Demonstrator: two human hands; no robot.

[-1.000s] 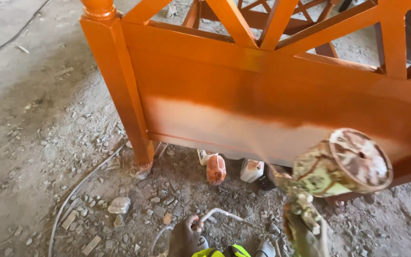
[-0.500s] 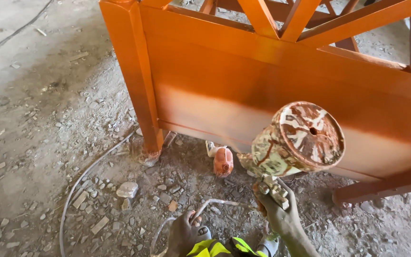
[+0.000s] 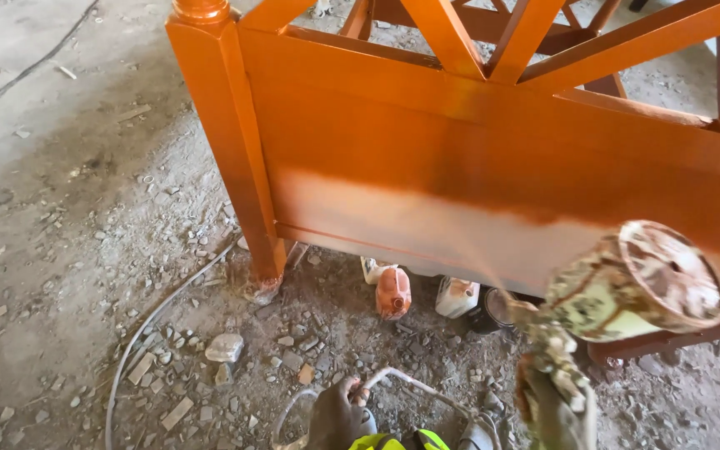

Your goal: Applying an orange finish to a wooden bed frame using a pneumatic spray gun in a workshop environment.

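Swinging right along the orange wooden panel [image 3: 493,158] since before, our paint-caked right hand [image 3: 556,408] grips the spray gun [image 3: 627,283] below its pale band, left hand [image 3: 335,412] holds the hose [image 3: 410,382]; we'd keep passes even, overlapping.

Right hand [image 3: 556,404], at the lower right of the frame, paint-crusted, is closed in a grip with the forearm rising from the bottom edge. Left hand [image 3: 335,412], at lower centre, is curled shut, fingers [image 3: 358,392] bent.
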